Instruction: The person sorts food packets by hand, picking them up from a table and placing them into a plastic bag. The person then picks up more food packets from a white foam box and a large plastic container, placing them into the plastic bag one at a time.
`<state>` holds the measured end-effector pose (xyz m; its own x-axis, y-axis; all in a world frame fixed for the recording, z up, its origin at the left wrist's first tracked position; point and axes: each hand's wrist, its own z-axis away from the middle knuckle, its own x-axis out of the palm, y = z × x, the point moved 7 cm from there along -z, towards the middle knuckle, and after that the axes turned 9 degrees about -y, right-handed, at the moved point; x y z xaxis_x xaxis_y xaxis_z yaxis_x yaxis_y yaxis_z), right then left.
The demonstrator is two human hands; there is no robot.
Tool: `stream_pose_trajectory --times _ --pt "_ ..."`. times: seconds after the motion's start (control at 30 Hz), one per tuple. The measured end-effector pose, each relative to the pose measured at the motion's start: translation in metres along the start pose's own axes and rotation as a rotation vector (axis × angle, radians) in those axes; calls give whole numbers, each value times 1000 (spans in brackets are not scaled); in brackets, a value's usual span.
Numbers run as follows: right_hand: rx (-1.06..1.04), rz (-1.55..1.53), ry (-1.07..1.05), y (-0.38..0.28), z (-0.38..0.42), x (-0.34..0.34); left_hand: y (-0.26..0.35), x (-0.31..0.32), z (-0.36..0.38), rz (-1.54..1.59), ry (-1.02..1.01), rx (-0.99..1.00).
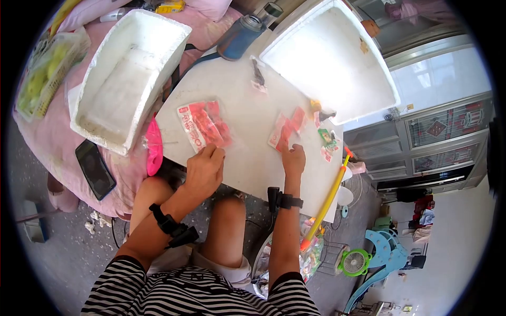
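Note:
My left hand rests on the white table, its fingertips pinching the lower edge of a clear bag of red packets. My right hand lies flat near the table's right side, fingers touching the bottom of a smaller red packet. Several small green and red packets lie just right of that hand. Both wrists wear black bands.
An open white foam box sits on the pink cloth at left, another foam box at the table's far right. A blue flask stands between them. A phone lies at left. A yellow stick leans at the table's right edge.

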<state>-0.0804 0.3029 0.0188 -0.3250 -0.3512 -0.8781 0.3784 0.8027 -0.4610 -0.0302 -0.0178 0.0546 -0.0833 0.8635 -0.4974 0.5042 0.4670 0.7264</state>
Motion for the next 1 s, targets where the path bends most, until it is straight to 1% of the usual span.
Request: stream_pose_trajectory --times 0.03,0.13,0.17,0.23,0.3,0.4,0.5,0.6,0.7,0.8,0.9,1.0 --pt "-29 195 141 -2 -7 0 0 1 0 -3 -3 -3" --pt "13 290 137 3 -24 15 -2 1 0 -7 6 -5" --pt "58 201 8 9 -33 21 -1 0 0 -1 13 2" --pt "142 -72 -173 17 -35 25 0 -1 1 2 24 12" --pt "216 -443 -273 25 -23 23 1 -2 0 -2 34 22" --pt "140 -905 -218 12 20 -8 -1 2 1 -5 11 7" --pt "76 -1102 -205 7 67 -35 -3 3 2 12 22 -2" --pt "29 -1222 -301 12 107 -41 -3 2 2 16 42 10" --pt "90 -1305 -460 -13 150 -37 -5 4 5 25 57 19" --pt "66 -1283 -528 -38 161 -27 -2 3 6 6 45 24" --pt "52 -1239 -523 -47 153 -7 2 -1 8 -22 76 89" --pt "6 -1239 -488 -62 144 7 3 3 10 -69 13 83"
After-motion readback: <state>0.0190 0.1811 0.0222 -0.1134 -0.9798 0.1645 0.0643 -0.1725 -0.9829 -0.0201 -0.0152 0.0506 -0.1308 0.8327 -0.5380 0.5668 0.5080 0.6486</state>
